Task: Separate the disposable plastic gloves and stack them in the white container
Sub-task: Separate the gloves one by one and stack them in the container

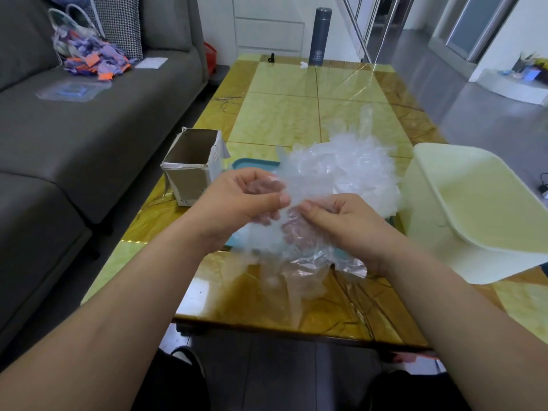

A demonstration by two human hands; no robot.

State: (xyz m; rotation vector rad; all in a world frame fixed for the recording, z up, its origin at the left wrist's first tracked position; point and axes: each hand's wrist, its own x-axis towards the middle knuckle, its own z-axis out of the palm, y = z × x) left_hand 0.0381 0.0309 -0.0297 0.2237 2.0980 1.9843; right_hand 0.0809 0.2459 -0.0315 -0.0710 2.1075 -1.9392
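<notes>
A crumpled heap of clear disposable plastic gloves (341, 170) lies on a teal tray (252, 165) in the middle of the yellow table. My left hand (237, 203) pinches a clear glove (284, 250) between thumb and fingers. My right hand (341, 223) pinches the same thin film from the other side, thumb almost meeting the left thumb. The glove hangs down below both hands over the table's front part. The white container (439, 185) stands at the right, tilted, and I see nothing inside it.
An open cardboard box (189, 170) stands left of the tray. A dark flask (321, 37) and small items sit at the table's far end. A grey sofa (89, 129) with bags runs along the left. My knees are below the table's near edge.
</notes>
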